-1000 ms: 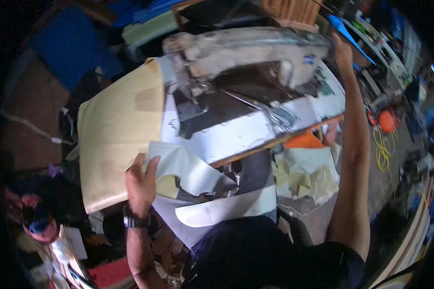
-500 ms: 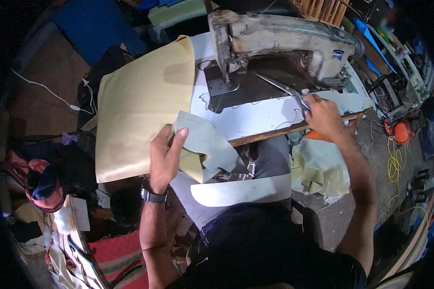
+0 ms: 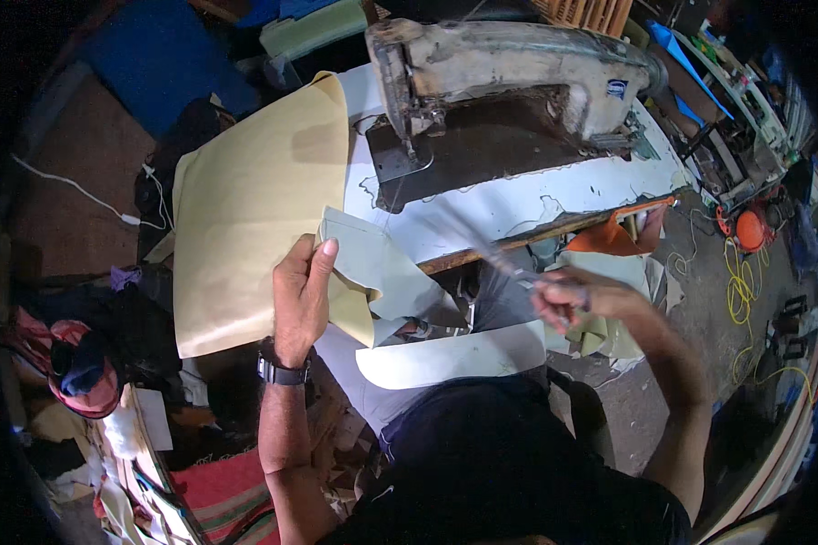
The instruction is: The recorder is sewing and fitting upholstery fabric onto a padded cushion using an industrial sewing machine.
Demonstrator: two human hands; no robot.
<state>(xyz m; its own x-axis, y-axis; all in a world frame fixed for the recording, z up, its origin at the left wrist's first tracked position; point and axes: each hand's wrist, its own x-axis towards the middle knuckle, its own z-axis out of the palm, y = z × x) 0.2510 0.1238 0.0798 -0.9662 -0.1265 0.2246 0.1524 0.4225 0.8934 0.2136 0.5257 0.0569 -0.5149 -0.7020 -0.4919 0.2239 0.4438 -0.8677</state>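
My left hand (image 3: pixel 302 295) pinches the edge of a pale grey-and-cream piece of sheet material (image 3: pixel 359 247), thumb on top. The piece hangs toward my lap and has a stitched line near its upper edge. Behind it, a large cream sheet (image 3: pixel 254 200) drapes over the left end of the sewing table. My right hand (image 3: pixel 577 300) is closed around the handles of a pair of scissors (image 3: pixel 495 254), whose blades are blurred and point up and left, short of the held piece. A curved white strip (image 3: pixel 454 356) lies across my lap.
A worn sewing machine (image 3: pixel 518 73) stands on the white table (image 3: pixel 509 202), whose wooden front edge faces me. Cream scraps and orange material (image 3: pixel 600 238) hang beyond that edge. Yellow cord (image 3: pixel 741 291) lies on the floor at right. Cloth and offcuts crowd the left side.
My right hand has lifted the scissors off the table and brought them nearer me, over my lap. The left hand keeps its hold on the piece. The whole view has shifted slightly.
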